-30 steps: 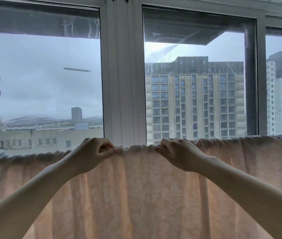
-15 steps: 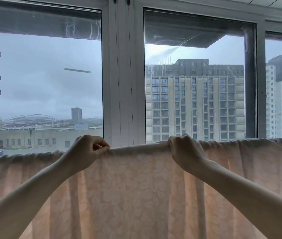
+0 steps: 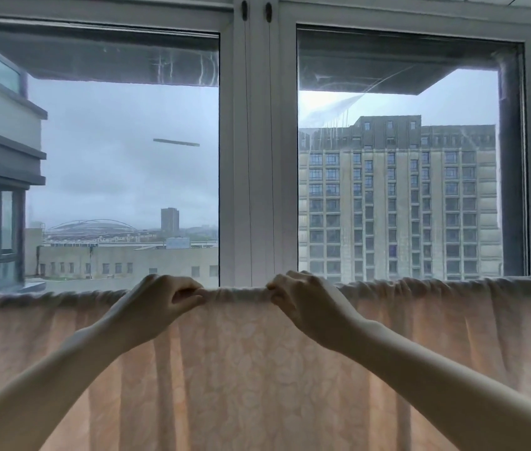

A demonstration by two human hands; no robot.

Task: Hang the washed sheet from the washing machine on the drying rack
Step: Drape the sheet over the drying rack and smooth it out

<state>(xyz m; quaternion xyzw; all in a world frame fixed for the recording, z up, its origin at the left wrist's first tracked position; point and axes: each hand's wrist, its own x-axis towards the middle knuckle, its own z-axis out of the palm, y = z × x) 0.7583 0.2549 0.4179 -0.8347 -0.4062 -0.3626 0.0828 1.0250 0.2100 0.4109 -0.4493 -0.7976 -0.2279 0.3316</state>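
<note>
A pale peach sheet (image 3: 251, 359) with a faint leaf pattern hangs across the whole view, draped over a horizontal rail that its folded top edge hides. My left hand (image 3: 156, 304) pinches the top fold just left of centre. My right hand (image 3: 306, 304) grips the same fold just right of centre, fingers curled over it. Between the hands the top edge is stretched smooth; to either side it is bunched into small gathers. Both forearms reach up from the bottom corners.
Behind the sheet stand large windows with a white frame post (image 3: 257, 157) in the middle. Outside are a tall apartment block (image 3: 397, 196) and low buildings (image 3: 121, 258) under a grey sky.
The hands spread apart along the top fold half a second ago, then came closer together again. The fold between them went from gathered to smooth. The camera tilted up slightly.
</note>
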